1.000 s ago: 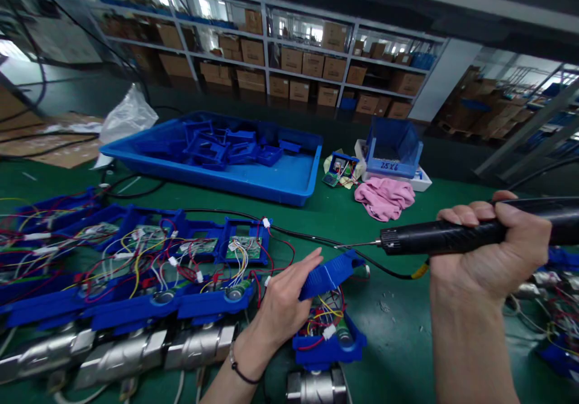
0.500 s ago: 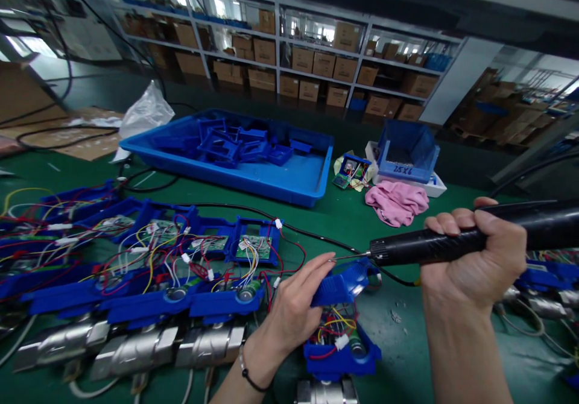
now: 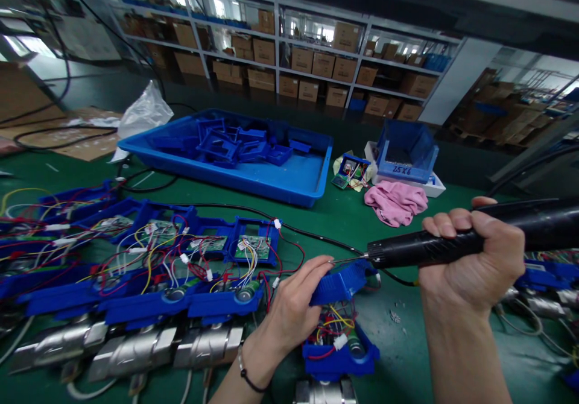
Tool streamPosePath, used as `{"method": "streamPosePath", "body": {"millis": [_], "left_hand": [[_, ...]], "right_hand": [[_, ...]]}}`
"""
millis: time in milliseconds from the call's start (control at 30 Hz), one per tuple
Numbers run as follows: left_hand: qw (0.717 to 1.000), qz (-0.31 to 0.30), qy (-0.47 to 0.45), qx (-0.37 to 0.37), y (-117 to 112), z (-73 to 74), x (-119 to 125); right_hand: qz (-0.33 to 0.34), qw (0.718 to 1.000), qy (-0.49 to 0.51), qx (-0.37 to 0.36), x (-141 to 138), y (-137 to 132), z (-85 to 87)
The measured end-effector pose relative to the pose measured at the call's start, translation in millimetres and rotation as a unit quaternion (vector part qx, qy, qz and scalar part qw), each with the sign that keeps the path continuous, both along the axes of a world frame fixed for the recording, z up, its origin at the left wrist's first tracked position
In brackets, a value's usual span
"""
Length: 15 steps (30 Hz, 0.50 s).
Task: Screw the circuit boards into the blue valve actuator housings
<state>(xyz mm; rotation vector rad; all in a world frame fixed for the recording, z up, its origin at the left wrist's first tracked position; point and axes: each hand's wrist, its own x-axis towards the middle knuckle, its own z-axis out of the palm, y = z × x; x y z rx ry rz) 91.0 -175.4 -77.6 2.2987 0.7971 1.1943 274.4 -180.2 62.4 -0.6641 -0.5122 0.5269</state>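
Note:
My right hand (image 3: 474,247) is wrapped round a black electric screwdriver (image 3: 416,249), held level with its thin bit pointing left. My left hand (image 3: 294,301) grips a blue plastic cover (image 3: 341,282) by its left side, tilted above an open blue housing (image 3: 341,356). The bit's tip meets my left fingertips by the cover's upper edge; a tiny metal piece there is too small to make out. Coloured wires (image 3: 337,319), a white connector and a round component show inside the housing, which sits on a metal valve body (image 3: 325,392).
Several wired blue housings (image 3: 149,301) on metal valves line the left. Behind stands a blue tray (image 3: 289,181) of blue frames. A pink cloth (image 3: 395,202) lies before a blue bin (image 3: 407,151). Small screws (image 3: 395,316) lie on the green table; more units (image 3: 543,277) sit far right.
The screwdriver and my right hand have shifted very slightly left and down. The cover's face has tilted a little; my left hand keeps its grip on it.

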Motion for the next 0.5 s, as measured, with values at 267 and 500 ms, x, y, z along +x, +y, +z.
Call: {"method": "streamPosePath", "body": {"millis": [267,500], "left_hand": [[1.000,-0.005,0.003,-0.009,-0.7,-1.3,-1.1],[1.000,-0.018,-0.003,-0.009,0.2,-0.2,-0.4]], "right_hand": [[0.005,1.000,-0.007,0.002,0.3,2.2,-2.0],[0.012,1.000,-0.015,-0.002,-0.2,2.5,-2.0]]}}
